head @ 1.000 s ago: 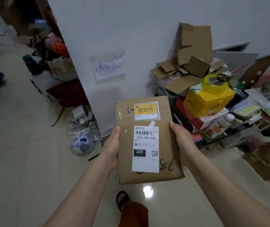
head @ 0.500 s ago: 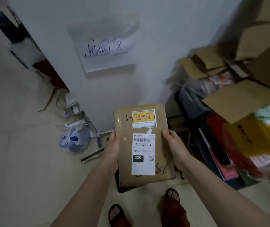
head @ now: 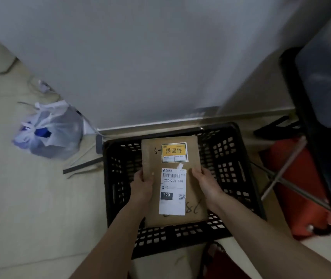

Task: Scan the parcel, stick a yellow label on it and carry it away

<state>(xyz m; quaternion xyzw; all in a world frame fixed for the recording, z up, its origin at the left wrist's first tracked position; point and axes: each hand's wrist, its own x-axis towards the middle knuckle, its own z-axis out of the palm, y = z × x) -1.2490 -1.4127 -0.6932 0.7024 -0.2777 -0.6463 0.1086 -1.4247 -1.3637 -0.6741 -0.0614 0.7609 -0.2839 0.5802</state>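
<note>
Both hands, left hand (head: 141, 189) and right hand (head: 208, 185), are gripping the parcel (head: 154, 208) by its sides, fingers clamped on it. It's hanging over the black crate (head: 239, 174), yellow label (head: 174, 152) showing.

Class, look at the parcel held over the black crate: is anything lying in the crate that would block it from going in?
Nothing visible does. The parcel, gripped by the left hand and right hand, hangs over the black crate. The crate's visible floor is bare; the part under the parcel is hidden.
</note>
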